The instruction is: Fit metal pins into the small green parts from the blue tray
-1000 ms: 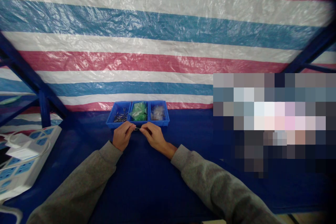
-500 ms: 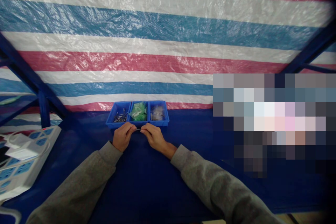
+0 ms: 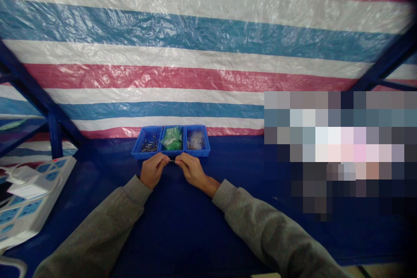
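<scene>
My left hand (image 3: pixel 152 171) and my right hand (image 3: pixel 193 173) meet over the blue table, each closed in a pinch. Between their fingertips runs a thin metal pin (image 3: pixel 172 161), one end in each hand; its ends are hidden by the fingers. Just beyond them stand three joined blue bins. In the left bin (image 3: pixel 138 149) lie several loose metal pins (image 3: pixel 150 146). Green plastic packets (image 3: pixel 172 138) fill the middle bin, and clear little bags or parts (image 3: pixel 196 140), hard to make out, are in the right one.
At the left edge lies a white power strip (image 3: pixel 42 208) with plugs and cables. A blue metal frame (image 3: pixel 54 134) rises at the left, and striped plastic sheeting (image 3: pixel 169 78) hangs behind the table (image 3: pixel 176 230). The right side is blurred by pixelation.
Almost nothing differs. Both hands keep their pinch on the pin in the same place, with only a slight shift of the fingertips.
</scene>
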`<state>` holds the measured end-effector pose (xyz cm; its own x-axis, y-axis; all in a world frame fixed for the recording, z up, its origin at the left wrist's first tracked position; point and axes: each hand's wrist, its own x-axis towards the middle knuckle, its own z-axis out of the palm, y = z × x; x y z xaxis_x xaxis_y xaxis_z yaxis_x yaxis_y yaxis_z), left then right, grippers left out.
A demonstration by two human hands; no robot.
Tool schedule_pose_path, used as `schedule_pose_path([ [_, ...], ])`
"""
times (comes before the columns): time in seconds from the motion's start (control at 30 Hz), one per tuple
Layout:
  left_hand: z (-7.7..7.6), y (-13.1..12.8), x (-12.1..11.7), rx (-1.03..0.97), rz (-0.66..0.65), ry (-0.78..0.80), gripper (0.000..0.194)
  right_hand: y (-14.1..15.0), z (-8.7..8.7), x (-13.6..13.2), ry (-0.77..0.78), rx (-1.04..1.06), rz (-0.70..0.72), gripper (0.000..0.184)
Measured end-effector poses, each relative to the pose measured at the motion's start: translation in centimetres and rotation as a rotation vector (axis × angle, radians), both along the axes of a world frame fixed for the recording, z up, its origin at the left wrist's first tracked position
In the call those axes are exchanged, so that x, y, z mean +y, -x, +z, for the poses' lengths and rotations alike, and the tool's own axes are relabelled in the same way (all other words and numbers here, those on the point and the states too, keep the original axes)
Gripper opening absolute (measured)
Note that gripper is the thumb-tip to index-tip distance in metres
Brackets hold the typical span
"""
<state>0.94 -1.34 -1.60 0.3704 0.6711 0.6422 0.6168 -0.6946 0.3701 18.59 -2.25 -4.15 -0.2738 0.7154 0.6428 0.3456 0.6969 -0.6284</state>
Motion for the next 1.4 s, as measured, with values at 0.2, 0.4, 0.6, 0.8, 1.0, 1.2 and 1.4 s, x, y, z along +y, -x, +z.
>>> schedule_pose_path([
  [0.2,0.10,0.11,-0.09,-0.016,0.021,0.048,0.026,0.27,-0.09,0.18,0.021,0.037,-0.070,0.023],
  [0.4,-0.12,0.07,0.03,-0.055,0.041,0.031,0.019,0.25,0.05,0.33,0.038,0.093,-0.140,0.020],
  [0.6,-0.04,0.06,0.16,-0.088,0.040,0.029,0.019,0.28,0.10,0.39,0.049,0.092,-0.146,0.019],
  [0.8,-0.32,0.22,0.36,-0.098,0.045,0.012,0.018,0.18,0.04,0.46,0.049,0.081,-0.153,0.019],
  [1.0,-0.31,0.14,0.35,-0.101,0.050,0.001,0.019,0.22,-0.13,0.54,0.062,0.096,-0.167,0.018],
  [1.2,-0.35,0.11,0.36,-0.116,0.088,-0.013,0.020,0.24,-0.02,0.46,0.061,0.098,-0.164,0.019],
  [1.4,-0.50,0.21,0.55,-0.108,0.082,-0.007,0.018,0.21,0.20,0.23,0.049,0.104,-0.144,0.019],
])
